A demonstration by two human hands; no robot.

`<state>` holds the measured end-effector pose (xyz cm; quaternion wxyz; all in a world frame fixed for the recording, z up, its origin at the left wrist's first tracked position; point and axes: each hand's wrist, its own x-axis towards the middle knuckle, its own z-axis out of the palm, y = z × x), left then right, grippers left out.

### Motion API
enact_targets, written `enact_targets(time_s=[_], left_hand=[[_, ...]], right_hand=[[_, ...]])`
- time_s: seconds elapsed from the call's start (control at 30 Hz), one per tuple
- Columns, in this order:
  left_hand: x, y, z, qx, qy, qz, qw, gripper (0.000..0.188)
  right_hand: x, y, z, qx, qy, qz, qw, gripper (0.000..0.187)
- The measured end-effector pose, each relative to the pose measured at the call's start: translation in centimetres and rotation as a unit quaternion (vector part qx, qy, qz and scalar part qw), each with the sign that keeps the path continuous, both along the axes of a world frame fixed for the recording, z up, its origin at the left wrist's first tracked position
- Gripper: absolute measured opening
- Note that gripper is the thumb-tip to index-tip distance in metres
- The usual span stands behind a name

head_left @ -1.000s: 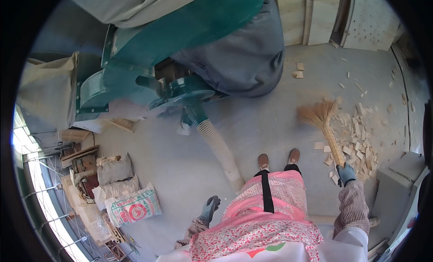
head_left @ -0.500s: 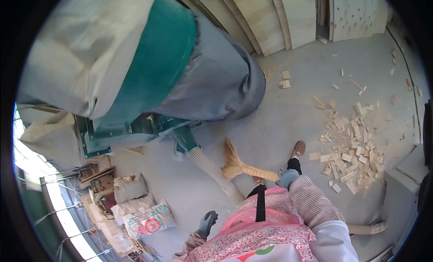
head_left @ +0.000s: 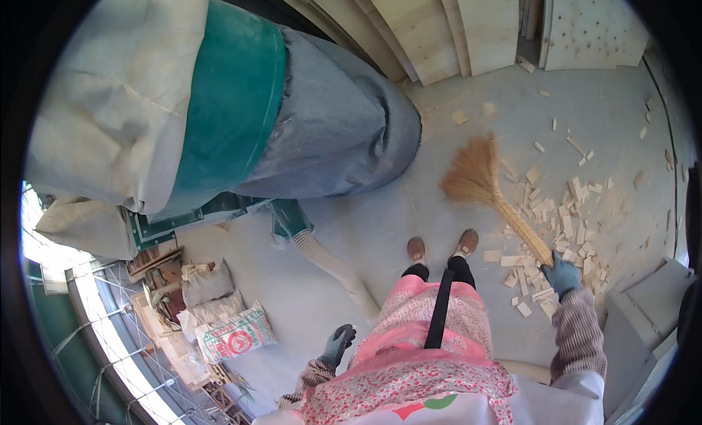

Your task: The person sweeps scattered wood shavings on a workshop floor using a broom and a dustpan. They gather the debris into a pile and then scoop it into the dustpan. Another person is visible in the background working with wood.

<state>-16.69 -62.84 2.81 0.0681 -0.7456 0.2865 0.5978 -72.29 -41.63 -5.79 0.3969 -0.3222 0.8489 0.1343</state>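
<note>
My right hand (head_left: 562, 274), in a blue-grey glove, grips the handle end of a straw broom (head_left: 523, 224). The broom slants up and left from it, its bristles (head_left: 472, 172) fanned out above the floor, left of the wood scraps. Off to my left side, my left hand (head_left: 338, 347) hangs in a matching glove with dark fingertips. Its fingers are loosely apart and nothing shows clearly in them. A pile of small wood offcuts (head_left: 567, 224) lies on the grey floor, partly behind the broom handle and my right hand.
A large dust-collector bag (head_left: 329, 125) fills the upper left, with a ribbed hose (head_left: 325, 260) below it. Wood panels (head_left: 482, 30) lean along the far side. Filled sacks (head_left: 232, 336) lie at left. A grey cabinet (head_left: 643, 308) stands at right.
My right hand has swung the broom from in front of my feet out to the right, its bristles now farther away. The left hand stays at my side.
</note>
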Motion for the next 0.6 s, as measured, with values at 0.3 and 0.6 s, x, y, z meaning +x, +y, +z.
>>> enact_targets(time_s=[0.3, 0.6], left_hand=[[-2.8, -3.2, -2.5, 0.002, 0.043, -0.062, 0.997, 0.041], [-3.7, -10.1, -3.2, 0.014, -0.020, 0.003, 1.000, 0.046]], right_hand=[[-2.4, -13.8, 1.8, -0.148, 0.022, 0.122, 0.981, 0.055], [-10.9, -21.3, 1.5, 0.015, 0.001, 0.050, 0.999, 0.043]])
